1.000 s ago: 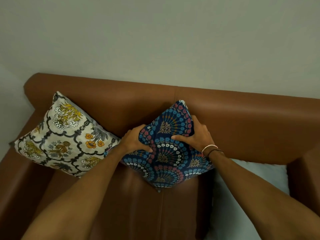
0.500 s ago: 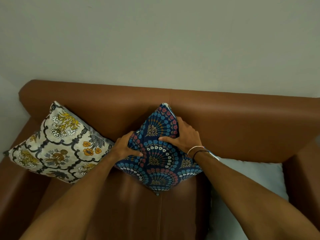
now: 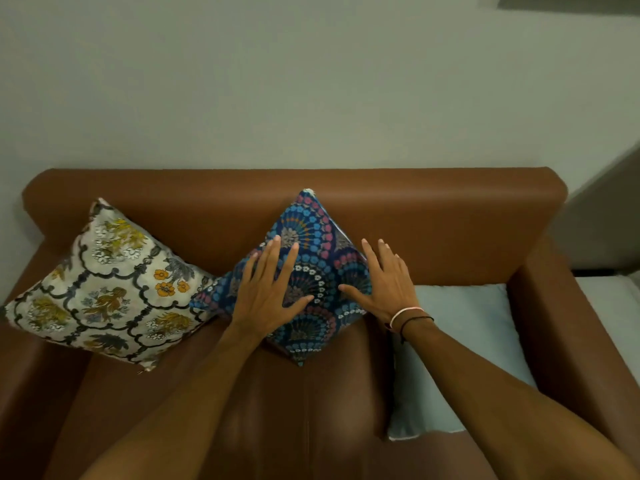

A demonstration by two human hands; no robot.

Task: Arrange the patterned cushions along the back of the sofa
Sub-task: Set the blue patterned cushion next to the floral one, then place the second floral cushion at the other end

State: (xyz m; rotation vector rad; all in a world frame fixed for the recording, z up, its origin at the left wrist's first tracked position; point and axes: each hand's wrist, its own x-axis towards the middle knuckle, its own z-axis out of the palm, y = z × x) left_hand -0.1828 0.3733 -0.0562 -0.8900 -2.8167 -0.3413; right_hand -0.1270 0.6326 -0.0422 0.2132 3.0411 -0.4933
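Against the middle of the sofa's backrest (image 3: pixel 433 209) the blue fan-patterned cushion (image 3: pixel 311 258) stands on one corner, diamond-wise. Both hands lie flat on its face with fingers spread, gripping nothing: the left hand (image 3: pixel 268 292) on its left half, the right hand (image 3: pixel 388 289) at its right edge. Just left, corners touching, leans the cream floral cushion (image 3: pixel 107 285). A pale blue cushion (image 3: pixel 464 334) lies flat on the seat to the right.

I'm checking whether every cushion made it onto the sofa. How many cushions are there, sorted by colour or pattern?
White floral cushion, leaning on the sofa back at the left: 1
Dark blue fan-patterned cushion, standing on a corner in the middle: 1
Plain pale blue cushion, lying flat on the seat at the right: 1
Total: 3
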